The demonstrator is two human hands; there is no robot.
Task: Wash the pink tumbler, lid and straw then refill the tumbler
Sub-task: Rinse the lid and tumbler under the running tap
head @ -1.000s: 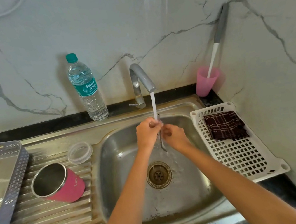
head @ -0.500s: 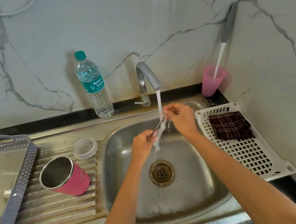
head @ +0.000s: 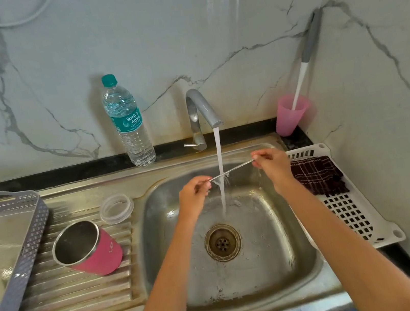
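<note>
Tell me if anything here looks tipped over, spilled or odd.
Nothing plainly wrong. The pink tumbler on the draining board looks tilted, though the wide lens may cause that; nothing looks spilled or damaged.

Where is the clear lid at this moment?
Head view: the clear lid lies flat on the ribbed draining board, left of the sink basin, just behind the pink tumbler.

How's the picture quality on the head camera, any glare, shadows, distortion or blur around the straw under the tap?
Head view: wide-angle bend bows the counter edge; light is soft, the clear plastic water bottle casting a faint shadow leftward; glare on the stainless steel sink wall; the thin metal straw, pinched by the left hand and right hand, blurs only where tap water crosses it.
</note>
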